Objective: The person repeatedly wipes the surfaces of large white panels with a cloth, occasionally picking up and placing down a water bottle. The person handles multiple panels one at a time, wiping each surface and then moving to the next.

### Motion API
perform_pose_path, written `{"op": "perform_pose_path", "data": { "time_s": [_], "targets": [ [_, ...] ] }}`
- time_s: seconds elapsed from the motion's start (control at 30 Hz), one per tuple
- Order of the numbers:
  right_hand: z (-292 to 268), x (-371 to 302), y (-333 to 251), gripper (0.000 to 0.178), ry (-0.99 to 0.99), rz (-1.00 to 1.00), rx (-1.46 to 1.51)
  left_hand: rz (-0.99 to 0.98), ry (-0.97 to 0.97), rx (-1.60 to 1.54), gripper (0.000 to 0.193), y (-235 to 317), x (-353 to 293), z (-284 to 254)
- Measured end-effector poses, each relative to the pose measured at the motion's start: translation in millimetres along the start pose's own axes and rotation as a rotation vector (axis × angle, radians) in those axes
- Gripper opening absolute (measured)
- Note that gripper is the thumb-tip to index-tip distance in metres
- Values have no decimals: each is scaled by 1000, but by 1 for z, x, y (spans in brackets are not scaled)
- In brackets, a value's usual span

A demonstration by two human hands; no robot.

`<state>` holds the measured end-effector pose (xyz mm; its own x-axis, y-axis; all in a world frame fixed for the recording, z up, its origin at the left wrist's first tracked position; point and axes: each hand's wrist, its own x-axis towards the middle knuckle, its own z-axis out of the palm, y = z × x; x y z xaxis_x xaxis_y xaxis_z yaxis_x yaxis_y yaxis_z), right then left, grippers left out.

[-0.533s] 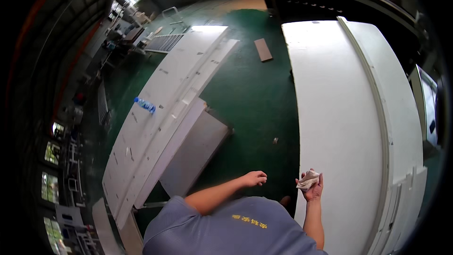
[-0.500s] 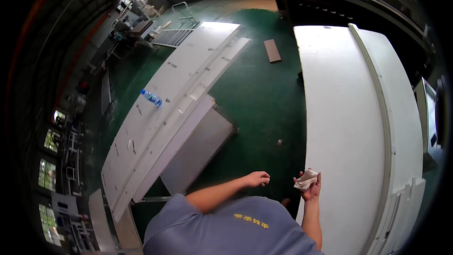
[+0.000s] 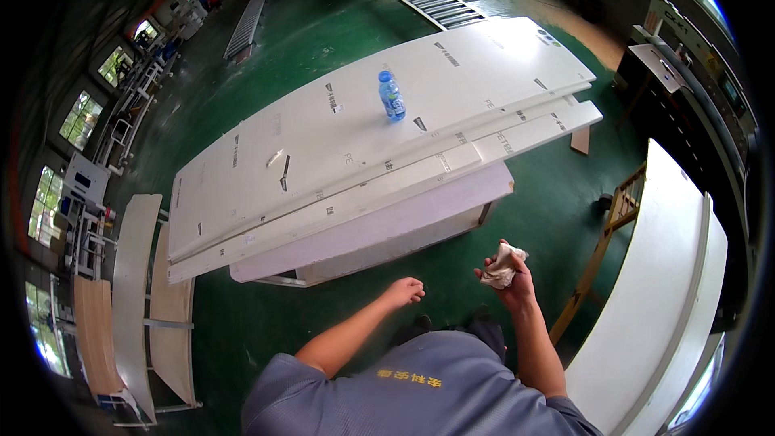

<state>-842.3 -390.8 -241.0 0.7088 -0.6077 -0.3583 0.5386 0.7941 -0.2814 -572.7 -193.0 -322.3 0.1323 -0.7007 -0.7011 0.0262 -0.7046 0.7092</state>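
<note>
My right hand [image 3: 521, 284] is wrapped round a crumpled whitish cloth [image 3: 502, 266] and holds it over the green floor in front of my body. To its left, my left hand [image 3: 404, 292] hangs in the air with its fingers curled in and nothing seen in them. Ahead of both hands lies a stack of long white panels [image 3: 307, 149] with dark printed marks. A clear plastic bottle [image 3: 391, 97] with a blue cap and label stands on the top panel. Neither hand touches the stack.
On the right, long white boards [image 3: 646, 274] rest on a yellowish wooden frame [image 3: 597, 254]. More boards [image 3: 133, 291] lean on a rack at the left. A roller conveyor [image 3: 428, 0] stands beyond the stack, and a dark machine [image 3: 686, 89] fills the far right.
My view has swung left, so the panel stack is now ahead and the white boards are at the right. The cloth stays in my right hand.
</note>
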Motion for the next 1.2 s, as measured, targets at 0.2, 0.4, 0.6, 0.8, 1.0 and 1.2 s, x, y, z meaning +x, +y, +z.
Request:
{"op": "perform_pose_path", "data": {
  "time_s": [0.2, 0.4, 0.6, 0.8, 1.0, 1.2],
  "targets": [
    [142, 235, -21, 53, -99, -253, -890, -53, 316, -297, 40, -37, -19, -69],
    [332, 428, -11, 60, -443, -1319, -1916, -207, 775, -715, 32, -84, -64, -58],
    [339, 506, 6, 25, -944, -1066, -2628, -234, 1036, -1124, 36, -105, -84, 39],
    [339, 545, -5, 16, -1009, -1178, -2587, -313, 908, -881, 42, -85, -58, 63],
    [458, 558, -129, 26, -593, -1373, -2504, -165, 946, -926, 39, -85, -22, -5],
    [380, 544, -79, 17, -566, -1301, -2566, 178, 1204, -76, 38, -16, -6, -158]
  ]
}}
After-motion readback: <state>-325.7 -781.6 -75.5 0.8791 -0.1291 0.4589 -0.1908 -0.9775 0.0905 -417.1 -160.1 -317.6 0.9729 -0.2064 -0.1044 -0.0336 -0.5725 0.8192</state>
